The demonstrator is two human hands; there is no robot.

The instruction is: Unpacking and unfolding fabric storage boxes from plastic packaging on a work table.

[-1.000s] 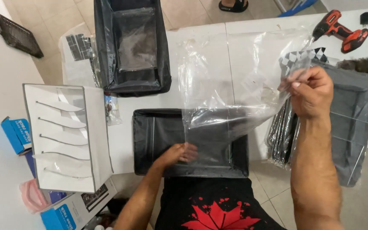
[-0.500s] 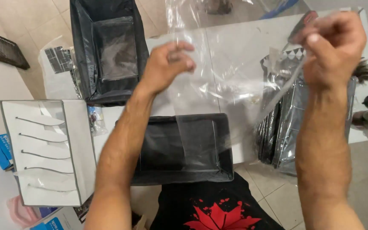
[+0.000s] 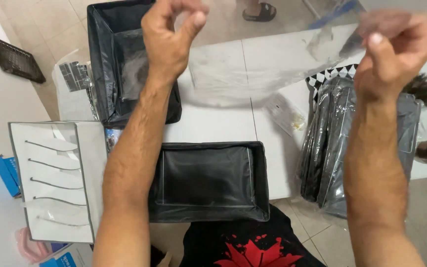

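Observation:
My left hand and my right hand are raised over the white table, each pinching an upper corner of a clear plastic bag. The bag is stretched wide between them and hangs in front of the table's far part. Below my arms, at the table's near edge, lies a shallow black fabric tray, open side up and nothing in it.
A deeper black fabric bin stands at the back left. A stack of dark items in plastic sleeves lies at the right. A white box with metal hooks sits at the left. Someone's sandalled foot shows beyond the table.
My left hand rose from the black tray and took the bag's left corner. Both hands then spread apart and pulled the bag wide and higher.

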